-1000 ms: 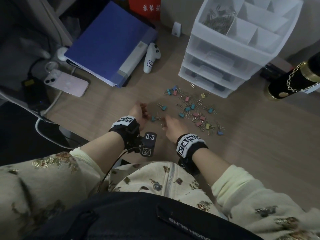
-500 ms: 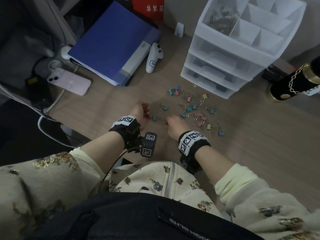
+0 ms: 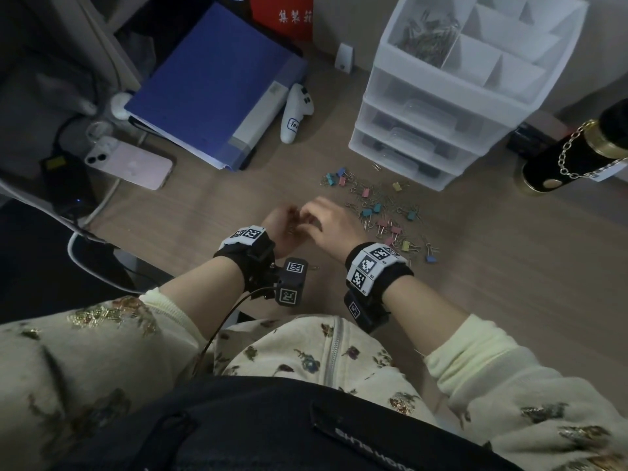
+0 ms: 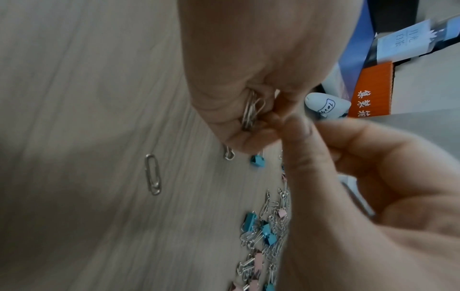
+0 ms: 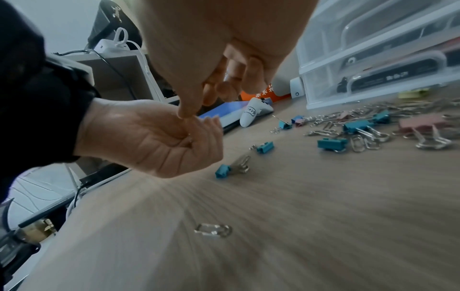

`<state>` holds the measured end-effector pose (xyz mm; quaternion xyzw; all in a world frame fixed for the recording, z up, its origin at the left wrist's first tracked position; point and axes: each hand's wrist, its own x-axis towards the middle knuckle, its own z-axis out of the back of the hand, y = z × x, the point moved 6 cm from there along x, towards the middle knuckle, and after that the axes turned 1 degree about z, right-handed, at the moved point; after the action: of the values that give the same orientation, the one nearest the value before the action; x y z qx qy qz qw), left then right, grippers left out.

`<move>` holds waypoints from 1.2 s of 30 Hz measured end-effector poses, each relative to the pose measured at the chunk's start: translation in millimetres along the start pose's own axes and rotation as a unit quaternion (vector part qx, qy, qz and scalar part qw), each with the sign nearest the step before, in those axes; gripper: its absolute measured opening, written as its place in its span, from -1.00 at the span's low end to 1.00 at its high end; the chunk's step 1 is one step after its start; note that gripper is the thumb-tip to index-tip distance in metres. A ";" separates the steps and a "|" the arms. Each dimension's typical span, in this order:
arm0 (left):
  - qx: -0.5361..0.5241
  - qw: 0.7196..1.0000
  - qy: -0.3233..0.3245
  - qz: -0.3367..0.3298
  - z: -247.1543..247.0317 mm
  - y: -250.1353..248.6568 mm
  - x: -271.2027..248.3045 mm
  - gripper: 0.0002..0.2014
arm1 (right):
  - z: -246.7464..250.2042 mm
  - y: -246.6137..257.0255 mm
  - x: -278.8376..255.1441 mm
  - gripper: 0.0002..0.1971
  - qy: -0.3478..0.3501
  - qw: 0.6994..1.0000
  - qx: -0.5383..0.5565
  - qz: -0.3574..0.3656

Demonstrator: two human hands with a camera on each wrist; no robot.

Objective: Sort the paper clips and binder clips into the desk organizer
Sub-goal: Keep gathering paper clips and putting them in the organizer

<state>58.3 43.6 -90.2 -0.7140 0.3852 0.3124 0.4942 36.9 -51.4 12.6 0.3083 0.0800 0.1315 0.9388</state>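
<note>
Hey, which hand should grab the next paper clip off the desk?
Probably the right hand. The left hand is curled round a bunch of paper clips, while the right sits beside the pile of clips, its fingertips at the left palm.

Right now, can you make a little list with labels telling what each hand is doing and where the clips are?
left hand: cupped, holds a bunch of paper clips
right hand: fingertips pinched at the left palm; what they pinch is hidden
pile: binder clips and paper clips mixed on the desk
organizer: paper clips in one top compartment
stray clip: alone on the desk
</note>
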 end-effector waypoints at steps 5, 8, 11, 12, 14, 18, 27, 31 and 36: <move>-0.075 0.994 -0.077 -0.011 6.3 -7.2 -15.4 -0.67 | -29.5 -14.6 -18.0 -0.79 0.160 0.986 -0.051 -0.004; -0.105 0.990 -0.095 -0.009 11.9 -5.8 -15.5 -0.67 | -45.2 -17.6 -30.9 -0.72 0.229 0.966 -0.120 0.003; -0.140 0.986 -0.087 -0.029 9.4 -10.3 -18.1 -0.66 | -52.5 -20.9 -36.0 -0.86 0.240 0.962 -0.131 0.007; -0.149 0.985 -0.083 -0.033 9.1 -11.0 -16.0 -0.66 | -54.1 -22.1 -36.9 -0.89 0.239 0.962 -0.132 0.006; -0.158 0.983 -0.087 -0.041 11.3 -12.0 -14.1 -0.66 | -56.6 -23.3 -38.3 -0.90 0.236 0.963 -0.131 0.004; -0.174 0.980 -0.087 -0.052 12.4 -13.7 -15.4 -0.65 | -57.1 -23.7 -39.4 -0.78 0.223 0.964 -0.145 0.002; -0.142 0.983 -0.105 -0.052 10.8 -15.5 -14.2 -0.64 | -56.8 -34.1 -39.7 -0.90 0.200 0.965 -0.172 0.000; -0.093 0.989 -0.111 -0.019 11.6 -9.6 -11.4 -0.69 | -58.0 -38.9 -36.9 -0.86 0.205 0.961 -0.186 -0.011; -0.046 0.996 -0.083 0.002 15.3 -6.0 -12.3 -0.76 | -28.0 -48.6 -4.8 -0.85 0.128 0.981 -0.136 -0.060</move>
<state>56.2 62.3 -82.1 -0.7065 0.3299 0.3890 0.4905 35.4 -74.9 -38.5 0.1525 0.1992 0.1232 0.9601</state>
